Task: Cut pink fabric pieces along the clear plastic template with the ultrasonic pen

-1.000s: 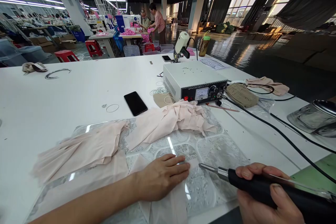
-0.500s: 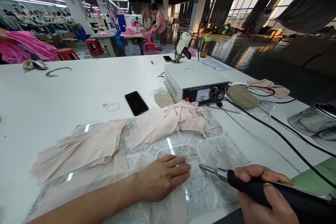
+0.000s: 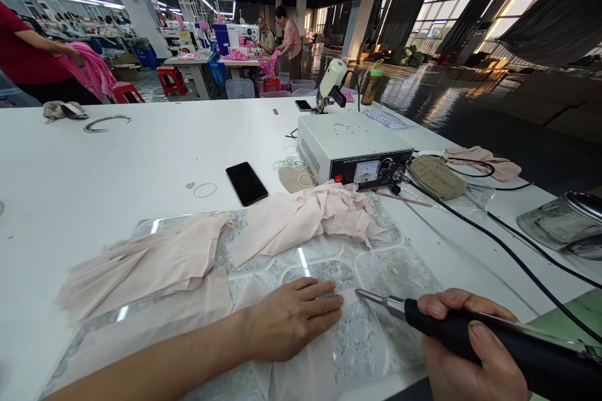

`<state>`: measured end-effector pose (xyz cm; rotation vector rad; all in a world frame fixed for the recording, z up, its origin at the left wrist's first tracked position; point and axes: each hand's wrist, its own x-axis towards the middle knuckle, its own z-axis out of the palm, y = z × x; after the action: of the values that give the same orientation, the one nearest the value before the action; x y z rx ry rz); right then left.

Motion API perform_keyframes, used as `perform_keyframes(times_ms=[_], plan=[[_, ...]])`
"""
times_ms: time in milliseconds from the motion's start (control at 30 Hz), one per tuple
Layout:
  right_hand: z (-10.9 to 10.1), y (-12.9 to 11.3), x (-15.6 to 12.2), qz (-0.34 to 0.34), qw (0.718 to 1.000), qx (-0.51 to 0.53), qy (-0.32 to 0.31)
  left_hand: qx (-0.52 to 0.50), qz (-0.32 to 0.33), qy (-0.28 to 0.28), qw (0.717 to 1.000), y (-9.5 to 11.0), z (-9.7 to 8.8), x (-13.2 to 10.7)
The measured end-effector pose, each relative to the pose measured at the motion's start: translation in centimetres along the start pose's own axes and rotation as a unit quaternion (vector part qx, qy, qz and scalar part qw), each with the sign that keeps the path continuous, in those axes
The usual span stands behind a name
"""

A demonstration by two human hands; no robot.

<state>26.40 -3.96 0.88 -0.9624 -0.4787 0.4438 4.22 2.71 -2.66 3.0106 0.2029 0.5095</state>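
My left hand (image 3: 291,316) lies flat, fingers stretched out, pressing a pale pink fabric piece (image 3: 301,369) onto a glass plate (image 3: 390,276). My right hand (image 3: 470,351) is wrapped round the black handle of a cutting tool (image 3: 470,332). Its metal tip (image 3: 364,294) touches the fabric edge just right of my left fingertips. Two stacks of pale pink fabric pieces lie on the plate, one (image 3: 150,260) to the left and one (image 3: 310,213) behind my hands.
A white control box (image 3: 352,147) with a black cable (image 3: 493,235) stands behind the fabric. A black phone (image 3: 246,183), wire rings (image 3: 205,190), a bottle (image 3: 371,83) and a metal object (image 3: 564,216) lie around. A person in red (image 3: 32,56) holds pink cloth far left; two people work in the background.
A person in red holding pink cloth has come into view at the far left. My hands and the tool have barely moved.
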Motion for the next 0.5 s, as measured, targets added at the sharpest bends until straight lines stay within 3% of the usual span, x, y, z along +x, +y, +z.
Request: perform_keyframes(times_ms=[267,500], plan=[[-0.19,0.06,0.07,-0.024,0.998,-0.017,-0.048,0.008,0.009,0.019,1.0,0.06,-0.27,0.15],[-0.2,-0.14,0.11,-0.017,0.999,-0.013,-0.048,0.017,0.007,0.041,0.999,0.49,-0.52,-0.07]])
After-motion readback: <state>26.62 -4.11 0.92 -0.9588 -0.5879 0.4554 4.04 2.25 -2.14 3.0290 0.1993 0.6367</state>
